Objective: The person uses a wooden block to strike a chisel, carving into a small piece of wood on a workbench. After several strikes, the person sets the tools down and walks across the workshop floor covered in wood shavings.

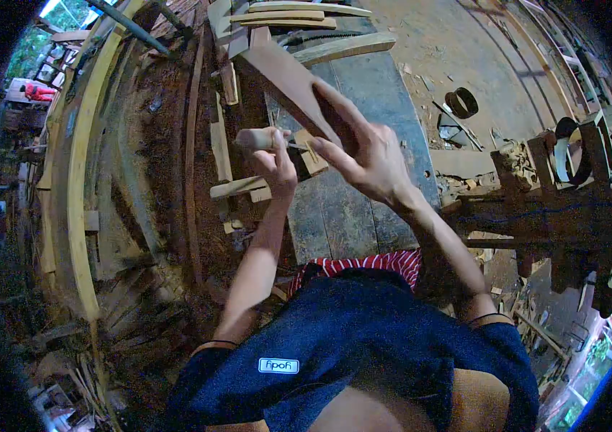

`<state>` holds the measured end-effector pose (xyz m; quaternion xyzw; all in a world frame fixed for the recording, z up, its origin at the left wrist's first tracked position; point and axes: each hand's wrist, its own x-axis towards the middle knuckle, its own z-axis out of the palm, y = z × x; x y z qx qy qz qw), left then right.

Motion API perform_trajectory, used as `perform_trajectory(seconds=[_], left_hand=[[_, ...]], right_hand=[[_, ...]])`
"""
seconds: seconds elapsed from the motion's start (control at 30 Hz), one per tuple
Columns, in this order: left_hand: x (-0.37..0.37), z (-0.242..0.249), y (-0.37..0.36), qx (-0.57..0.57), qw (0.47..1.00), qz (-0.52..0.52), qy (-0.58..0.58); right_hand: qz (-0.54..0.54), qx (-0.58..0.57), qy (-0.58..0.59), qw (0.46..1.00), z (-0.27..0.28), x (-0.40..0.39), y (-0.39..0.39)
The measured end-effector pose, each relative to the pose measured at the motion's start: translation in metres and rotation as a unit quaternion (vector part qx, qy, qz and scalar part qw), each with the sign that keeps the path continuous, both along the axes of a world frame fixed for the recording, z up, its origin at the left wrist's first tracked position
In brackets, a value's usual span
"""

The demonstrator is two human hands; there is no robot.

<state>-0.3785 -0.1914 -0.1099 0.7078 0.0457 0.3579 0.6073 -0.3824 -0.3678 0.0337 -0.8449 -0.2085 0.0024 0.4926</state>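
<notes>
My left hand (277, 164) is closed round a tool with a thick, rounded wooden handle (255, 139), whose thin shaft points right toward my other hand. My right hand (374, 158) has its thumb and forefinger stretched apart around the near end of a long brown wooden piece (284, 75), its fingers at the piece's edges. The far end of this piece lies near the top of the dark workbench (385, 108). Between my hands, a small pale wood block (311, 160) sits on the bench's left side. The tool's tip is too blurred to make out.
Curved wood strips (345, 49) and a toothed saw blade (326, 34) lie at the bench's far end. Long beams (84, 165) stand at the left. A round metal ring (461, 103) lies on the floor at the right, near wooden frames (536, 162) and scraps.
</notes>
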Motion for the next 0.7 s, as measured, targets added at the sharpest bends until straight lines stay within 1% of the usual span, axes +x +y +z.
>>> perform_trajectory(seconds=[0.03, 0.07, 0.17, 0.23, 0.27, 0.3, 0.33, 0.43, 0.47, 0.57, 0.6, 0.63, 0.7], left_hand=[[0.005, 0.000, -0.007, 0.001, 0.998, 0.033, -0.052], [0.008, -0.008, -0.007, 0.007, 0.998, 0.040, -0.043], [0.015, -0.058, 0.007, 0.024, 0.999, -0.010, 0.031], [0.010, -0.067, 0.016, 0.011, 0.996, -0.071, 0.059], [0.009, -0.070, 0.018, 0.001, 0.994, -0.092, 0.066], [0.011, -0.069, 0.017, -0.007, 0.993, -0.099, 0.064], [0.010, -0.071, 0.017, -0.008, 0.992, -0.105, 0.070], [0.012, -0.076, 0.019, -0.006, 0.990, -0.116, 0.078], [0.012, -0.076, 0.019, -0.007, 0.990, -0.119, 0.079], [0.015, -0.074, 0.019, -0.017, 0.988, -0.133, 0.076], [0.014, -0.074, 0.018, -0.016, 0.988, -0.134, 0.079], [0.013, -0.075, 0.017, -0.017, 0.988, -0.132, 0.080], [0.013, -0.074, 0.018, -0.023, 0.988, -0.126, 0.083]], right_hand=[[0.001, 0.002, -0.001, 1.000, 0.004, 0.004, 0.011], [0.010, 0.046, -0.122, 0.991, 0.007, 0.008, 0.021], [0.038, -0.110, -0.253, 0.960, 0.005, 0.008, 0.035], [0.096, -0.205, -0.145, 0.963, -0.014, 0.021, 0.047], [0.098, -0.221, -0.161, 0.957, -0.017, 0.020, 0.046], [0.103, -0.240, -0.178, 0.949, -0.009, 0.017, 0.045], [0.089, -0.144, -0.224, 0.960, -0.004, 0.007, 0.044], [0.070, -0.123, -0.244, 0.959, -0.004, -0.005, 0.047], [0.081, -0.238, -0.212, 0.944, -0.027, 0.004, 0.048], [0.057, -0.222, -0.221, 0.948, -0.018, 0.001, 0.048], [0.041, -0.152, -0.252, 0.955, -0.007, -0.006, 0.048], [0.043, -0.153, -0.250, 0.955, -0.011, -0.004, 0.047], [0.072, -0.203, -0.208, 0.954, -0.021, 0.002, 0.044]])
